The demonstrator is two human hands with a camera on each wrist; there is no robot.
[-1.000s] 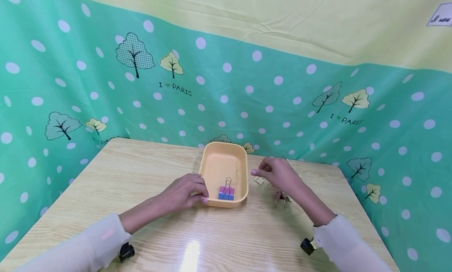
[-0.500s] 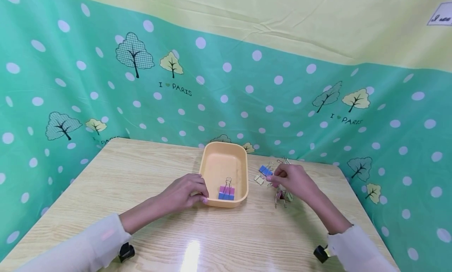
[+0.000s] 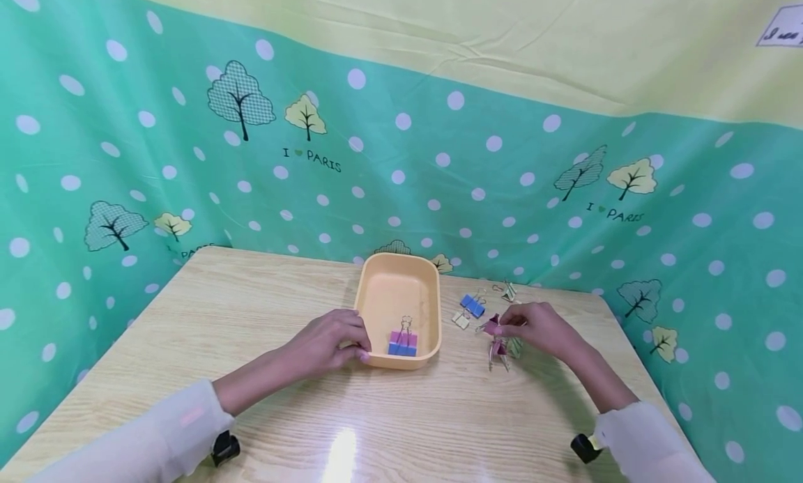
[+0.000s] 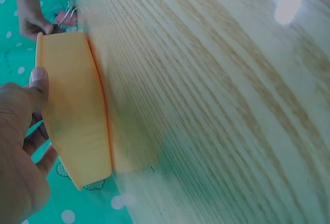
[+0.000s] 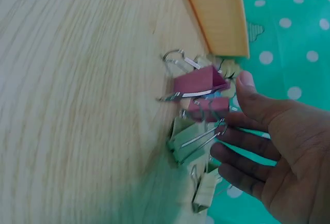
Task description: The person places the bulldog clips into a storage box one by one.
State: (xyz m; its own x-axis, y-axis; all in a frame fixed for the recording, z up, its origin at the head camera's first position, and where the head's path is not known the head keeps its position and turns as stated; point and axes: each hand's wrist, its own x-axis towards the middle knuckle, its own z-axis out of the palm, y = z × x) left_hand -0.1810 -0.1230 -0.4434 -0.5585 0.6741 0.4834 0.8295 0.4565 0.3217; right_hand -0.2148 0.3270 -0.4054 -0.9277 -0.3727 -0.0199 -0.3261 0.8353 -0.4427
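Observation:
My left hand [image 3: 332, 340] holds the near left corner of the peach plastic tray [image 3: 396, 260], its thumb on the outer wall in the left wrist view. In the tray lie pink and blue binder clips [image 3: 403, 341], side by side. My right hand [image 5: 294, 146] is over the loose clips to the tray's right, thumb and fingers apart. Fingertips are right at a pink binder clip [image 5: 209, 108]. Next to it sit a larger dark pink binder clip [image 5: 196, 82] and a green binder clip [image 5: 188, 141].
Beyond my right hand lie a blue binder clip [image 3: 473, 306], a cream binder clip [image 3: 461, 320] and a pale green binder clip [image 3: 509, 291]. The wooden table [image 3: 263, 281] ends at a polka-dot curtain [image 3: 401, 148] behind and at both sides.
My right hand has moved right and toward me, from near the cream clip to the pink clips, uncovering the blue and pale green clips. My left hand has stayed on the tray.

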